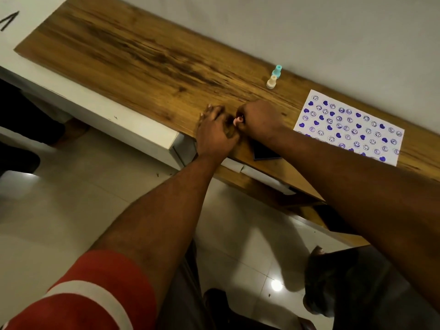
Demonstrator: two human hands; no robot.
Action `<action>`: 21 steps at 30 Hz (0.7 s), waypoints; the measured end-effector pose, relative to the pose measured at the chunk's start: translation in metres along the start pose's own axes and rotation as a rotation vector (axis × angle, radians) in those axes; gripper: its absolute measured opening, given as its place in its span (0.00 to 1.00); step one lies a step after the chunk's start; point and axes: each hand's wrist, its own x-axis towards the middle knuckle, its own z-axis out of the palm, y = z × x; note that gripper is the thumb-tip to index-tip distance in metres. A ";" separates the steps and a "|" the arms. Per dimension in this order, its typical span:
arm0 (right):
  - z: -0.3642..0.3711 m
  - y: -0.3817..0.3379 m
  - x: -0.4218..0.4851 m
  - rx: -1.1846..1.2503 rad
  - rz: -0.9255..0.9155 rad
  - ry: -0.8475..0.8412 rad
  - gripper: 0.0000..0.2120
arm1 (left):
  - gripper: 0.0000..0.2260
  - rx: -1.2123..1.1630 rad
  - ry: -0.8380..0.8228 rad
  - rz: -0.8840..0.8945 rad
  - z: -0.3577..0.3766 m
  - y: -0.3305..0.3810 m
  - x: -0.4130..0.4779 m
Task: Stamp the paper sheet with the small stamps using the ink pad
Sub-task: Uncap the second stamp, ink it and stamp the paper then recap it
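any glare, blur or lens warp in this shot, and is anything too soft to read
Head view: a hard glare spot sits on the glossy floor tiles; head view, wide-angle perspective swells the red sleeve at the bottom edge; head view, the left hand, right hand and pink stamp between them look slightly soft, yet prints on the paper sheet are readable.

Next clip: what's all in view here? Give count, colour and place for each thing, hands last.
table: one, brown wood, along the wall
paper sheet: one, white with blue heart and face prints, on the table's right
teal stamp: one, upright, left of the paper's far corner
cream stamp: one, upright beside the teal stamp
pink stamp: one, in the right hand
ink pad: one, dark blue, partly under the right forearm
sleeve: one, red and white, left arm
left hand: on the table
right hand: grips the pink stamp
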 end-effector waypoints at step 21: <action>-0.030 0.037 0.023 0.002 0.175 0.213 0.19 | 0.19 -0.019 0.063 0.025 -0.005 -0.005 0.007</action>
